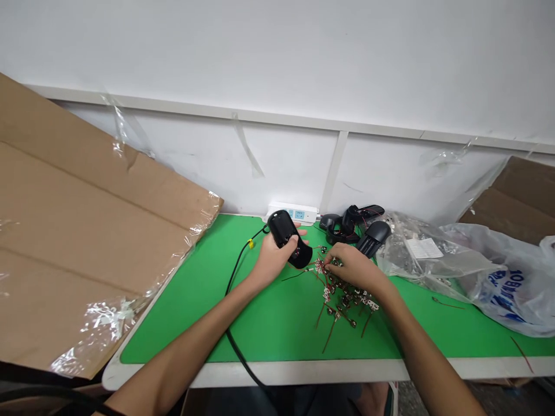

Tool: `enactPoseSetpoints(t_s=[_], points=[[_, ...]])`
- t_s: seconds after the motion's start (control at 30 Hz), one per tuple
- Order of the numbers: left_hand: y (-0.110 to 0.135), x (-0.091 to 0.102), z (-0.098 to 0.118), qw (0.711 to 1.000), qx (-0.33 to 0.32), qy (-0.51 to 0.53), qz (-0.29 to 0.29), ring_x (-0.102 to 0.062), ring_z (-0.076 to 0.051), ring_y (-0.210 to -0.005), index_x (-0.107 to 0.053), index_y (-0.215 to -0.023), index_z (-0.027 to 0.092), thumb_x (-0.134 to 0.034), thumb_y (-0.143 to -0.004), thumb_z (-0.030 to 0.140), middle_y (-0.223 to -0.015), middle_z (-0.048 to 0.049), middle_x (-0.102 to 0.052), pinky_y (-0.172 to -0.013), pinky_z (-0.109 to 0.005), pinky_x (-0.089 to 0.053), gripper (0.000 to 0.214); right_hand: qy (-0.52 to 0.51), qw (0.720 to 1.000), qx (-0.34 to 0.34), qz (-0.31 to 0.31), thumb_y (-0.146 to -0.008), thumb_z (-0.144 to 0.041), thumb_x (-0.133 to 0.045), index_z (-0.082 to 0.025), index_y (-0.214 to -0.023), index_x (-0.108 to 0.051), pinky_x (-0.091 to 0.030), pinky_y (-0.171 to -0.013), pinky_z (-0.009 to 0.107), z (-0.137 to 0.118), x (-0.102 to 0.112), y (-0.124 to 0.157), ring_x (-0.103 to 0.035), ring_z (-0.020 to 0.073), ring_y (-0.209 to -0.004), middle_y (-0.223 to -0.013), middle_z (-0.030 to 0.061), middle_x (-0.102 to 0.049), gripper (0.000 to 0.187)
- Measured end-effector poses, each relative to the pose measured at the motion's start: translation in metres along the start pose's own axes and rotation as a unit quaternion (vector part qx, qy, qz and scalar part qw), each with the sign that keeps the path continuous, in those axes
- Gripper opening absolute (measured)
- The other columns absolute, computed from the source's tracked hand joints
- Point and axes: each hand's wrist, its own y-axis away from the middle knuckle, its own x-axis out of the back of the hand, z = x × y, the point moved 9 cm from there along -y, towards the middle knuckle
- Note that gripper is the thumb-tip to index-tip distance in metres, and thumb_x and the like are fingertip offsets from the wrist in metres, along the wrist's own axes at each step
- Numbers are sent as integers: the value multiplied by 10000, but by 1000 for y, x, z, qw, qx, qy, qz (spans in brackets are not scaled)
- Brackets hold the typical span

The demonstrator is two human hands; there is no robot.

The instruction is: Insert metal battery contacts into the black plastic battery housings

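Observation:
My left hand (277, 252) is wrapped round a black curved plastic housing (282, 230), tilted above the mat, with its thumb across the front. A black cable (234, 277) with a yellow tag (251, 244) loops up beside this hand; whether it joins the housing I cannot tell. My right hand (342, 263) has its fingers pinched at the upper left of a heap of small wired parts (347, 297). A small wired part (319, 266) with reddish wire shows at those fingertips. Loose wire ends stick out of the heap toward the front.
Several black plastic housings (353, 225) lie behind the heap. Clear plastic bags (425, 254) cover the right side. A white power strip (299, 214) stands against the wall. Large cardboard (95, 231) leans over the left. Stray wires (451, 304) lie on the green mat (277, 329).

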Motion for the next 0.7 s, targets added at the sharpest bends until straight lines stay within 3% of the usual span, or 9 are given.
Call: enactPoseSetpoints(t_s=[0.13, 0.27, 0.4, 0.53, 0.7], points=[[6, -4, -10, 998, 38, 53, -9, -739, -256, -951, -589, -1289, 177, -799, -825, 434, -1111, -91, -746, -875, -400, -594, 570, 13, 1000, -8, -11, -900, -201, -635, -221, -929, -753, -484, -878, 338, 3, -4, -1, -650, 235, -983, -1022, 69, -714, 123], [17, -21, -15, 977, 108, 166, -74, -704, -310, -1099, -544, -1385, 200, -685, -880, 623, -1222, -126, -716, -873, -426, -583, 674, -9, 1000, -2, 14, -896, -208, -645, -218, -890, -753, -478, -851, 353, 0, 5, 0, -655, 247, -960, -991, 70, -730, 108], [22, -28, -8, 982, 106, 126, -88, -665, -287, -1167, -599, -1296, 214, -677, -898, 662, -1256, -113, -703, -950, -407, -546, 604, -64, 996, -23, 55, -937, -271, -604, -241, -899, -736, -458, -746, 336, 1, 22, 4, -663, 224, -831, -903, 32, -747, 141], [18, -17, 10, 998, 27, 32, -39, -682, -216, -975, -590, -1102, 196, -855, -804, 499, -1049, -70, -728, -849, -327, -531, 501, -143, 976, -71, 146, -934, -358, -617, -233, -930, -731, -459, -697, 326, 10, 42, 7, -659, 207, -761, -838, 28, -741, 169], [22, -27, 11, 990, 91, 17, -104, -613, -157, -634, -605, -953, 172, -871, -761, 537, -748, -16, -652, -627, -299, -493, 491, -322, 924, -92, 187, -869, -466, -736, -211, -1012, -740, -494, -699, 318, 9, 43, 8, -647, 193, -787, -881, 38, -728, 292]])
